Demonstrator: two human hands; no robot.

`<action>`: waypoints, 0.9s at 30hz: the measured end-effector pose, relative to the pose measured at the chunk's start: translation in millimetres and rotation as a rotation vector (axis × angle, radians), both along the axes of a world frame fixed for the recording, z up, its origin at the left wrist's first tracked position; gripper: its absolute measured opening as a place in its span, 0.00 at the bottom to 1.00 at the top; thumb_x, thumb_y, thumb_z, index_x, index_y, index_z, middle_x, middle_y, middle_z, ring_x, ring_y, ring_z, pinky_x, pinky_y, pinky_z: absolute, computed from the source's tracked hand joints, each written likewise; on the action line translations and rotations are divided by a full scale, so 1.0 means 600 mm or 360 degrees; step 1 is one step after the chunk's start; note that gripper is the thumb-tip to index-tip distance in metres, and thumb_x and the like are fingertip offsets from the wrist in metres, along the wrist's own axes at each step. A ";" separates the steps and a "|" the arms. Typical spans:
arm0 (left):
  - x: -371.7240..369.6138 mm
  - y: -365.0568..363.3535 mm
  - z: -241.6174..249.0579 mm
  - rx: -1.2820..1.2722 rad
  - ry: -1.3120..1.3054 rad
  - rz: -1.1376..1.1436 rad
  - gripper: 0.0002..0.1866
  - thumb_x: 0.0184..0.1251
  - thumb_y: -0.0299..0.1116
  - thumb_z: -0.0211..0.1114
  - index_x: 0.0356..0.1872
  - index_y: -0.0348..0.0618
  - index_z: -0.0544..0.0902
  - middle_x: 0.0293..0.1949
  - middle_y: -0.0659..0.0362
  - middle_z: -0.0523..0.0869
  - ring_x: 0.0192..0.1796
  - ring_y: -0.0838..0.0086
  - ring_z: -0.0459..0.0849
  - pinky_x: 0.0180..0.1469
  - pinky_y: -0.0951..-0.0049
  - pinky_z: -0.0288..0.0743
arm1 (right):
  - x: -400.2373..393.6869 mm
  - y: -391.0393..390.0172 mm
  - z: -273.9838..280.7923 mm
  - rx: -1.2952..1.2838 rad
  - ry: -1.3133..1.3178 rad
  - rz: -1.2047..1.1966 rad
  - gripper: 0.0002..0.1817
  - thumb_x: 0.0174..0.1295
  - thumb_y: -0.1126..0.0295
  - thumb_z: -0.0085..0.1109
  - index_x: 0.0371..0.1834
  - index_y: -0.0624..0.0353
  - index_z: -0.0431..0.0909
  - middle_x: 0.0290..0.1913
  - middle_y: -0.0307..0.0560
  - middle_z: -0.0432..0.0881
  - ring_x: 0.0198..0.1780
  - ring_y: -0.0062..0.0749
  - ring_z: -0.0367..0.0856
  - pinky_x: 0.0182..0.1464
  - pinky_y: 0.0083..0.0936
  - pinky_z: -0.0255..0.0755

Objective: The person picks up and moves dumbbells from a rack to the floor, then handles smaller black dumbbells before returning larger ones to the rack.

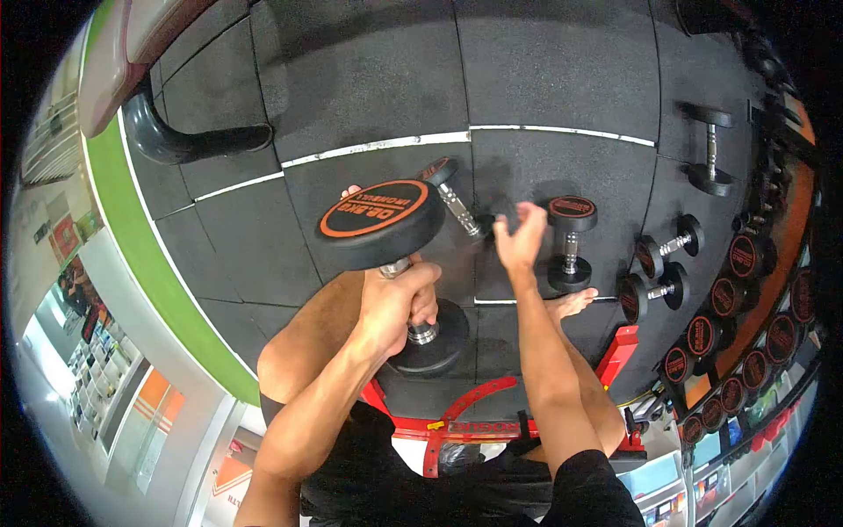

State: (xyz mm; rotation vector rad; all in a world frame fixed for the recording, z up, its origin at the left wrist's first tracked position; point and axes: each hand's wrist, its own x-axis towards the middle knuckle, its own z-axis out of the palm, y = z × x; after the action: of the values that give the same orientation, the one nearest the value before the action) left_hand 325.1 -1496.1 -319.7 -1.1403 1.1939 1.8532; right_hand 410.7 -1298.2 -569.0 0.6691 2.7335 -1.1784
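My left hand (399,303) is wrapped around the chrome handle of a black dumbbell (379,220) with orange lettering on its end. The dumbbell is lifted and tilted, one head toward the camera and the other lower, near my knee. Away from it, my right hand (524,237) hangs in the air, slightly blurred, with fingers apart and nothing in it. To its right another black dumbbell (571,250) rests on the floor beside my foot. Left of that hand lies one more dumbbell (457,206), partly covered by the raised one.
Several smaller dumbbells (672,285) lie on the black rubber floor (378,79) at right. Beyond them stands a rack of dumbbells (742,255). A red metal frame (461,430) is below me, and a curved black bench leg (193,145) stands at upper left.
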 end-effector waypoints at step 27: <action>0.002 -0.083 -0.008 -0.0052 -0.0074 0.0050 0.05 0.62 0.21 0.58 0.28 0.39 0.71 0.12 0.64 0.64 0.10 0.79 0.62 0.16 0.72 0.64 | -0.046 -0.067 -0.010 -0.1356 -0.1171 -0.0175 0.17 0.57 0.63 0.71 0.26 0.59 0.70 0.16 0.39 0.72 0.14 0.22 0.68 0.15 0.24 0.62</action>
State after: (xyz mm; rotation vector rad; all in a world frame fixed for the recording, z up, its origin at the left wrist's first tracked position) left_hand 326.2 -1546.1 -324.6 -1.2201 1.1905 1.8260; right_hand 383.0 -1338.5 -575.0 0.8722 1.4365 -1.5376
